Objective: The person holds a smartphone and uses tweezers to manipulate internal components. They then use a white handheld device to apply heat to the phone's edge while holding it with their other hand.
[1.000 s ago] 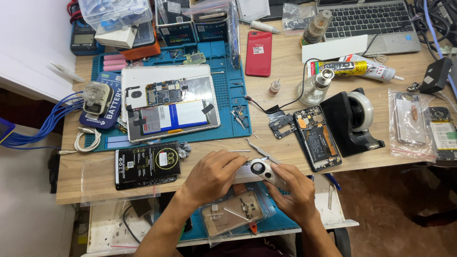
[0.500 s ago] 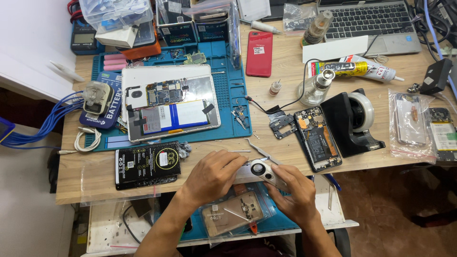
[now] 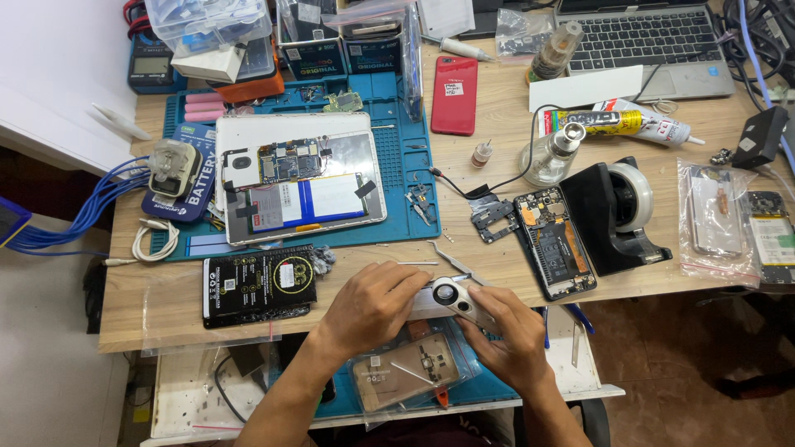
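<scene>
Both forearms reach in from the near edge, converging. The left hand (image 3: 371, 306) lies palm down, fingers curled closed. The right hand (image 3: 515, 338) sits just right, fingers bent, gripping.

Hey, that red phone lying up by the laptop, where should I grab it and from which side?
Grip the red phone across its long side edges, coming down from above. It lies flat on the wooden table with bare space on its right side; a clear packet stands close on the left.

No visible change: both hands (image 3: 447, 319) keep same grip on silver phone (image 3: 451, 300) at table edge
</scene>
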